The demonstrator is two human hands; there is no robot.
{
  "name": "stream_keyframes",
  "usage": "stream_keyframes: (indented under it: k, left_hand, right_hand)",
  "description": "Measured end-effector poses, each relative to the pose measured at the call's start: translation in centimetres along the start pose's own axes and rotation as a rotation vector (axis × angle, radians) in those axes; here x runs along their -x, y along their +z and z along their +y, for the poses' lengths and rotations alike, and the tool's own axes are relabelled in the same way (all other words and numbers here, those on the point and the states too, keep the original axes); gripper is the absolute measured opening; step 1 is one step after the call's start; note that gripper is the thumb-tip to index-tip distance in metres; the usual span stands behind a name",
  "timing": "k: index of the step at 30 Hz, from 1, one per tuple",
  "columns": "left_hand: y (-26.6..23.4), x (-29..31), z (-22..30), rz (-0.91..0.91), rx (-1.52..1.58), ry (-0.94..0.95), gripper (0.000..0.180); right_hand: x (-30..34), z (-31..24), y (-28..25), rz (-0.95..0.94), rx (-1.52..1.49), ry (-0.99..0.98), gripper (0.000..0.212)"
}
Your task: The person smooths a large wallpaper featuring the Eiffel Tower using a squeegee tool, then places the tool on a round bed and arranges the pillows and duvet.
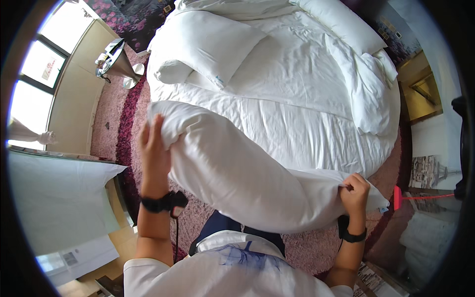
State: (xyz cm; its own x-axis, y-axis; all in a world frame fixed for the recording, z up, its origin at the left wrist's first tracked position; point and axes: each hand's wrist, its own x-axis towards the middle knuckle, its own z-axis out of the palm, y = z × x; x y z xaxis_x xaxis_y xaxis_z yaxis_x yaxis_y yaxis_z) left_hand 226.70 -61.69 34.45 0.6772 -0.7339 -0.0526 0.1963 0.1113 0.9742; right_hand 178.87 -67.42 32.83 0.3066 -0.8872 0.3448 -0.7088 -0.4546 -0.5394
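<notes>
Head view: we hold a white pillow (237,168) slantwise before the near edge of the round bed (297,133), above the pink carpet (309,252). Our left hand (157,151) is against the pillow's left end, fingers extended along the fabric; thumb hidden, so we cannot tell how firmly it closes. Our right hand (355,190) is closed, gripping a gathered fold of the white pillowcase (321,190) near the pillow's slack right end. A corner of the case projects to the right beyond this hand. On the bed we note a second pillow (208,42) by the far left edge, a long pillow (341,22) along the far right edge, and a bunched duvet (368,94) toward the right edge.
</notes>
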Motion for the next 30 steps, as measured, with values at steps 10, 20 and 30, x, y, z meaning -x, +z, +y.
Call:
stream_keyframes:
  k: [10, 20, 30]
  left_hand:
    - [4.7, 2.2, -21.5, -0.312, -0.582, -0.111, 0.071]
    - [1.5, 17.6, -28.7, -0.652, -1.274, -0.058, 0.087]
    - [6.6, 16.9, -28.0, -0.664, -1.291, 0.311, 0.072]
  right_hand:
    - [-0.4, 6.3, 8.0, 0.136, 0.122, -0.011, 0.009]
    - [11.2, 9.9, 16.1, -0.321, 0.457, 0.017, 0.075]
    - [10.1, 10.5, 17.7, -0.124, 0.330, 0.206, 0.073]
